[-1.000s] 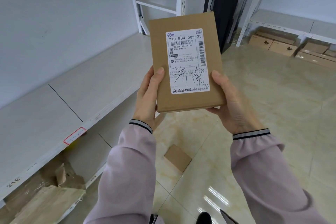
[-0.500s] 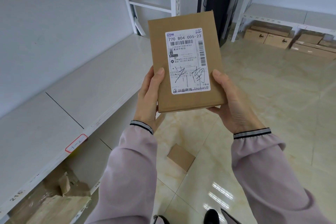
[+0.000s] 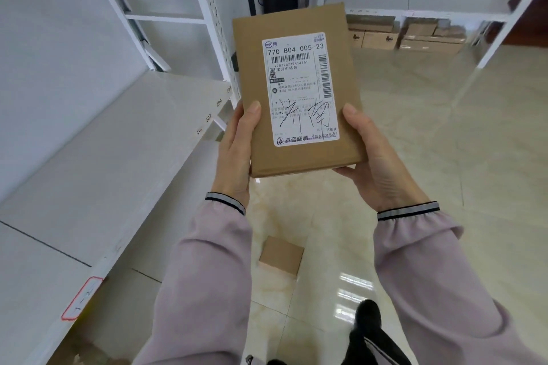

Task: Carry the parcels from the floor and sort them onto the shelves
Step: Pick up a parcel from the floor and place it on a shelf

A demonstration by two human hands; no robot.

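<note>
A flat brown cardboard parcel [image 3: 252,74] with a white shipping label [image 3: 299,89] is held up in front of me, label facing me. My left hand [image 3: 237,154] grips its lower left edge, thumb on the front. My right hand [image 3: 373,163] grips its lower right edge the same way. A second small brown parcel [image 3: 281,258] lies on the tiled floor below, between my arms. The white shelf board [image 3: 118,163] runs along my left, level with the held parcel's lower edge.
White shelf uprights [image 3: 213,15] stand behind the parcel. A far rack [image 3: 415,6] at the back right has several brown boxes [image 3: 406,35] under it. A red-framed tag [image 3: 81,298] sits on the left shelf edge. My dark shoe [image 3: 367,317] is on the glossy floor.
The view has swung to the right and forward along the left shelf; the far rack now sits more centrally. The parcel stays held in both hands, unchanged in grip.
</note>
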